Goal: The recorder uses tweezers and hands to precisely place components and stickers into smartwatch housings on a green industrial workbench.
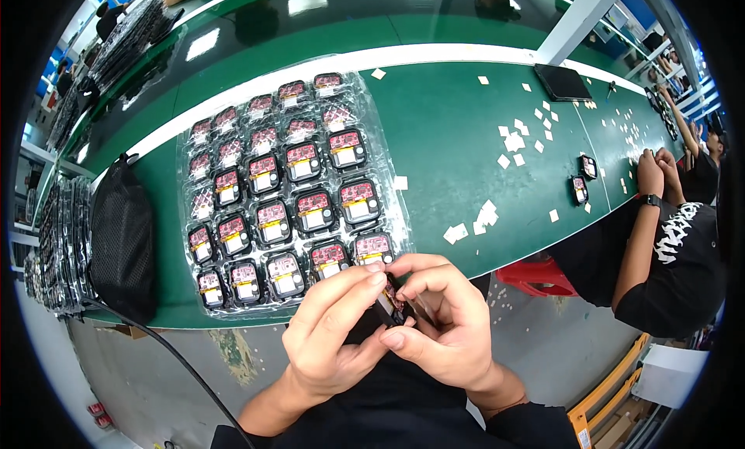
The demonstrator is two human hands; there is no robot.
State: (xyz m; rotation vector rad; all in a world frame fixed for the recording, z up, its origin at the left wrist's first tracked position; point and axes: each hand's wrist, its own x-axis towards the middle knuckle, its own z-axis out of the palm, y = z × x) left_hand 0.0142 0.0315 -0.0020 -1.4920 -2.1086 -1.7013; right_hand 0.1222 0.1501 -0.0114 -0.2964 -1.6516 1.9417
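Close to my body, just past the table's front edge, I hold a small black electronic device (392,303) between both hands. It is tilted on edge, and a bit of red circuit board shows inside its black casing. My left hand (330,329) is closed on its left side, fingertips at the upper edge. On the other side, my right hand (454,317) grips it with thumb and curled fingers, which hide much of it. Beyond my hands lies a clear plastic tray (396,220) with rows of similar open devices (358,201), each showing red board and a silver part.
Small pale paper squares (514,142) are scattered over the green tabletop (442,131). Two devices (580,189) lie at the right, near a co-worker's hands (652,169). A black tablet (563,83) rests at the back. A black mesh bag (123,239) and stacked trays (62,239) stand left.
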